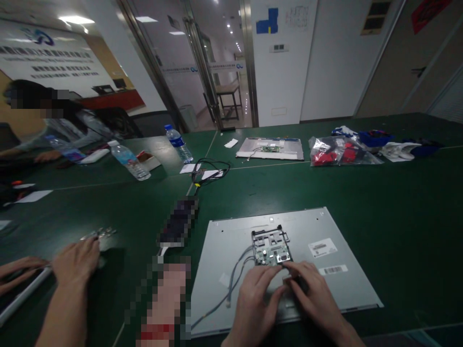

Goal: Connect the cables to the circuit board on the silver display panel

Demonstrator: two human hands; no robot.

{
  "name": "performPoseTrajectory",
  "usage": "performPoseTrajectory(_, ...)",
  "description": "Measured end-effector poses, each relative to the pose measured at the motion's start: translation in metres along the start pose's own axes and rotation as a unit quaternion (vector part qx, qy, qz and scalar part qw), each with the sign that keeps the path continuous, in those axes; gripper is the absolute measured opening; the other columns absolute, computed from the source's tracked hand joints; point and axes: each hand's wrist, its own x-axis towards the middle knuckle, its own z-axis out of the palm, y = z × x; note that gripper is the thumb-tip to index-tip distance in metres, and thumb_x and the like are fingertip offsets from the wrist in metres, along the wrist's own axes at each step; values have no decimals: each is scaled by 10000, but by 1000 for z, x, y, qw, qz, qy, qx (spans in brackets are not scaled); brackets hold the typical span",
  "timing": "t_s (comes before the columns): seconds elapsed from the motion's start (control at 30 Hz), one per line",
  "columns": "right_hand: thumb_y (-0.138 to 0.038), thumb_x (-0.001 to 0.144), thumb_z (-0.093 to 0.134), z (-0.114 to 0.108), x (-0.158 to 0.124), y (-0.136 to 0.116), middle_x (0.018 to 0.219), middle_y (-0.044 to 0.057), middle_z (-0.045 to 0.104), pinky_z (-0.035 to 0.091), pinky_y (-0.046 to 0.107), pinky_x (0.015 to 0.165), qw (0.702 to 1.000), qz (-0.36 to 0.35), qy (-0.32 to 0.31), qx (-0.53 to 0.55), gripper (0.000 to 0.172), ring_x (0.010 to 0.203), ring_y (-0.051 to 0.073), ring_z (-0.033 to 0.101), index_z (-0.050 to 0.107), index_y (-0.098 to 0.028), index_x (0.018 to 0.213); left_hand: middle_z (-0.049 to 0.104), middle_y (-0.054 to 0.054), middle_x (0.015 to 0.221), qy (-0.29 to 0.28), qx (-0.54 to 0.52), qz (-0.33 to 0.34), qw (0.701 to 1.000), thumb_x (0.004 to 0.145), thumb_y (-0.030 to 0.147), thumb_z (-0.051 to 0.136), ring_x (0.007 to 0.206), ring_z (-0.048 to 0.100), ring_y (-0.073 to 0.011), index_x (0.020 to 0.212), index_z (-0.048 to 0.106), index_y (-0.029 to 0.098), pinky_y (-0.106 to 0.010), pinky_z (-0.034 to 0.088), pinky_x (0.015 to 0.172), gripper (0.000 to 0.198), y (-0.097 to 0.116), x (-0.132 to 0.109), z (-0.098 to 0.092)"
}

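A grey metal monitor back panel [318,231] lies flat on the green table in front of me. A small green circuit board [271,246] sits in a black frame at its middle, with grey cables [235,270] running off to the left. My left hand [256,301] and my right hand [313,294] rest together on the panel just below the board. Their fingers are curled and pressed around a small dark part [292,279] at the board's lower edge. What that part is I cannot make out.
A co-worker's hands [72,262] work at the left beside several small metal pieces [103,233]. Water bottles [129,161], a black cable loop [211,171], another panel [271,148] and plastic bags [342,151] lie further back. A person sits at the far left.
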Motion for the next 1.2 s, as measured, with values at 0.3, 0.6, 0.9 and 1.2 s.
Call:
performPoseTrajectory(0.3,-113,850,514,-9,5,8,893,38,639,437,336,829,999,22,-27,21,166,919,211,566,638,-218,882,672,-75,1088,45,232,3,972,915,241,539,989,632,-233,1141,603,208,-386,519,847,238,-52,-38,-23)
performPoseTrajectory(0.6,-108,831,492,-11,8,10,878,44,640,441,333,818,999,19,-24,32,179,903,209,569,634,-211,865,668,-97,1194,49,328,26,943,932,280,497,1061,629,-249,1235,585,179,-393,517,894,331,-63,-49,-20)
performPoseTrajectory(0.9,-106,843,481,-16,8,5,890,44,636,440,336,816,999,26,-27,37,187,917,215,570,630,-216,867,701,-76,1087,25,282,31,959,848,78,426,951,654,-225,1196,592,198,-377,529,843,404,-75,-48,-28)
performPoseTrajectory(1.2,-83,833,493,-15,8,7,895,42,636,429,329,827,999,23,-24,38,186,920,210,564,624,-210,870,702,-47,890,46,259,11,965,877,118,428,785,661,-197,1070,630,205,-324,533,738,293,-71,-36,-34)
